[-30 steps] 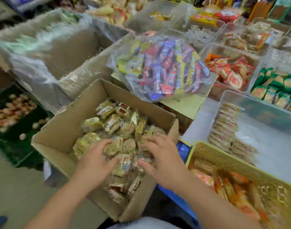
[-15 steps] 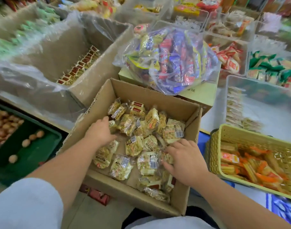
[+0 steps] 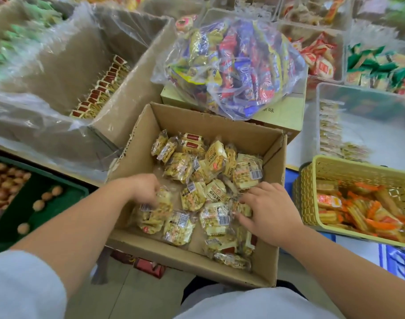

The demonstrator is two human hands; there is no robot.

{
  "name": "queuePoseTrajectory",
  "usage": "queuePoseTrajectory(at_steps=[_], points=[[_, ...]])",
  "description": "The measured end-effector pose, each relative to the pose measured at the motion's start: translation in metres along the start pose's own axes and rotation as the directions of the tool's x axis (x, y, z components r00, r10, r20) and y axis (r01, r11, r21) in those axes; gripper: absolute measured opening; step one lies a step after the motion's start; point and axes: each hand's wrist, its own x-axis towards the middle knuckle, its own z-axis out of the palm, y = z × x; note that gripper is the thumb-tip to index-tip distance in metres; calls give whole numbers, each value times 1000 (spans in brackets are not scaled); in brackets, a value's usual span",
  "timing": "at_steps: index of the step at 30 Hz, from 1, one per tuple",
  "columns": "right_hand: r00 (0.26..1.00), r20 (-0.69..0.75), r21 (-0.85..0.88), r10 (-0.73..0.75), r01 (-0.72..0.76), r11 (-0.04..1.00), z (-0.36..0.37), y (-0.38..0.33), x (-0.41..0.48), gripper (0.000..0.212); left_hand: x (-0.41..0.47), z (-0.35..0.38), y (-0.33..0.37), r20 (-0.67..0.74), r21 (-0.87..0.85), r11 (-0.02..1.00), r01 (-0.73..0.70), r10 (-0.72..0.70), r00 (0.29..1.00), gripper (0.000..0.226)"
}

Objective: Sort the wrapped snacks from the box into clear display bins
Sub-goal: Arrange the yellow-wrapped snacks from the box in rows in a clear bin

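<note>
Head: snacks (image 3: pixel 193 196) under fingers (image 3: pixel 251 196) (boxed)

Left hand (image 3: pixel 144 189) fingers motion-blurred; yellow basket (image 3: pixel 358 167) cut off right; green packets (image 3: pixel 17 42) smeared.

Take the clear bag of bright wrapped bars (image 3: pixel 231 65) as your landmark: it sits on a pale yellow carton (image 3: pixel 286 111) printed with characters. Left of the bag you see a big cardboard carton (image 3: pixel 132 84) lined with crinkled clear plastic, with a row of red-topped packets (image 3: pixel 100 88) along its inner wall. Further left of the bag and nearer you lies a dark green tray (image 3: pixel 65 203) scattered with round brown pieces (image 3: pixel 38 205). Right of the bag and nearer you stands a yellow lattice basket (image 3: pixel 358 166) of orange-edged packets. Below the bag, closest to you, pale floor (image 3: pixel 132 291) shows under soft, even light.
</note>
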Motion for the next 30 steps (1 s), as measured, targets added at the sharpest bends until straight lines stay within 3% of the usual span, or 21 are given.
queuePoseTrajectory(at_steps=[3,7,10,12,15,19,24,30], points=[[1000,4,-6,4,-4,1000,-1,-1,0,49,16,19,-1,47,252,967,-23,12,999,28],[1000,9,-12,8,-8,1000,-1,-1,1,52,28,31,1,45,363,929,-76,64,997,48],[1000,14,-23,7,-6,1000,0,0,2,56,30,32,2,-11,343,937,-64,72,997,107],[1000,6,-24,1,-1,1000,1,0,2,57,29,33,4,31,366,929,-50,41,999,126],[1000,-31,-18,-1,0,1000,2,0,1,58,27,34,5,94,420,907,-38,-2,996,114],[999,-53,-9,-2,1,1000,3,0,1,58,24,35,6,129,483,874,-56,-8,992,116],[999,-43,-8,-10,10,1000,2,1,1,56,18,42,10,224,354,934,-50,-33,974,117],[999,-38,-1,-25,25,1000,4,2,1,51,-12,25,8,29,239,971,-14,8,1000,111]])
